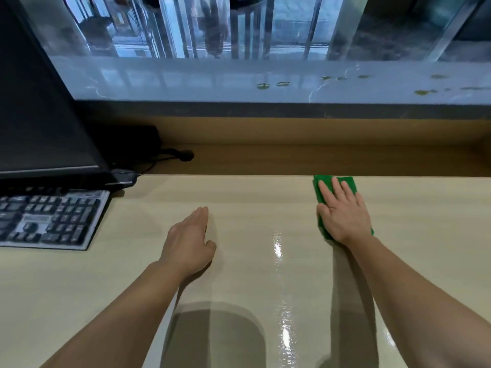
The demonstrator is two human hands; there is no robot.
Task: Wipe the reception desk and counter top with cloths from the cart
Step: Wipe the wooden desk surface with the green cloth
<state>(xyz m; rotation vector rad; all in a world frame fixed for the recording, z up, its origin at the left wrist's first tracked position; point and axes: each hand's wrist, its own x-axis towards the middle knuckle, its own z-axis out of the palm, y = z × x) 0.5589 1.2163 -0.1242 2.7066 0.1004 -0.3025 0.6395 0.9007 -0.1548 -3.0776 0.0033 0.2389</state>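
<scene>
Two hands are laid on the desk [239,221]: right hand [344,213] is pressed flat, fingers straight, on the green cloth [322,193] (far edge, right of centre); left hand [190,237] is rested open, holding nothing. Keyboard [47,217] and monitor [39,102] are seen at left, raised counter top [212,78] beyond.

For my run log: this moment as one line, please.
right hand: pressing green cloth on desk | left hand: empty | counter top: stained

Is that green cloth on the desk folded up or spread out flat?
Folded, it seems: the green cloth shows as a compact pad barely larger than the right hand pressing it on the desk.
</scene>
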